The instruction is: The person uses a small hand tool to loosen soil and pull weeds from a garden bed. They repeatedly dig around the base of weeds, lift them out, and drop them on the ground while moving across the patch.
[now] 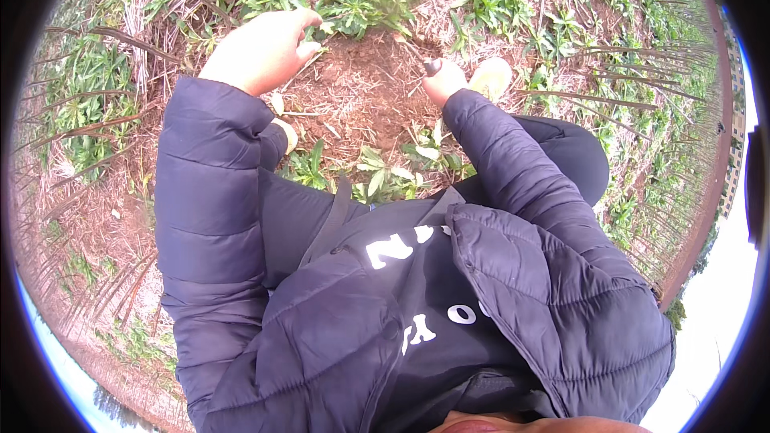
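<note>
My left hand (261, 51) is held above the weeds at upper left, thumb and forefinger apart; I see nothing between them. Its other fingers are hidden beneath the palm. Leafy green weeds (361, 9) grow just beyond its fingertips. My right hand (445, 79) is closed around the handle of a small hand tool (432, 66). A thin shaft runs from that handle up and left towards the soil, and its tip is hard to make out. Between both hands lies a patch of bare reddish soil (361, 81) strewn with dry straw bits.
A pale shoe (492, 77) is beside my right hand, and part of the other foot (287, 134) shows below my left. More weeds (385, 174) grow close to my knees. Dry cut stalks (607, 96) stick up on both sides. A building (735, 120) stands far off at right.
</note>
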### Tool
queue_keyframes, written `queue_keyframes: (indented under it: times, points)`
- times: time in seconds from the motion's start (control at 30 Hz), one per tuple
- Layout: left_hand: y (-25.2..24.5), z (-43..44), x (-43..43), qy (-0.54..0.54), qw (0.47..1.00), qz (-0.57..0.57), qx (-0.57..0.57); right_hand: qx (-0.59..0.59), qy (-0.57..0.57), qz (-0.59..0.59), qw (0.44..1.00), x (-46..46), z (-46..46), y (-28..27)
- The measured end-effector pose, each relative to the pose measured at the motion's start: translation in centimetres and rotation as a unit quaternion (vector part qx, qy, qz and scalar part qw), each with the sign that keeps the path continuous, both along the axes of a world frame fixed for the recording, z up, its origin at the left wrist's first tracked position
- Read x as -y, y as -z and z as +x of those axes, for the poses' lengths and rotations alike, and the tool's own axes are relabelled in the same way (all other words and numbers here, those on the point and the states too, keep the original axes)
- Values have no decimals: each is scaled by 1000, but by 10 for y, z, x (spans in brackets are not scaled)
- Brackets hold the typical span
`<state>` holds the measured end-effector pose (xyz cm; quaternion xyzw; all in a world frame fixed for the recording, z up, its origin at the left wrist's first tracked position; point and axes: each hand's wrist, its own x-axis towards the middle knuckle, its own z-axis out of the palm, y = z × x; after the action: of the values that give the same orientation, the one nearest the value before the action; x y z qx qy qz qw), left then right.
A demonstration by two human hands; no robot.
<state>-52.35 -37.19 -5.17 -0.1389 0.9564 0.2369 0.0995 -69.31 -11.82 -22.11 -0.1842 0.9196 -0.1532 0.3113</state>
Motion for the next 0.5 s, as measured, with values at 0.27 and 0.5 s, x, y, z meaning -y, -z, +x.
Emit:
queue_keyframes:
  times: [0.27, 0.5]
  points:
    - [3, 30, 11, -34, 997, -17, 61, -25, -42, -17, 999, 23, -13, 37]
    - [4, 18, 21, -27, 995, -7, 95, -27, -33, -28, 999, 41, -37, 60]
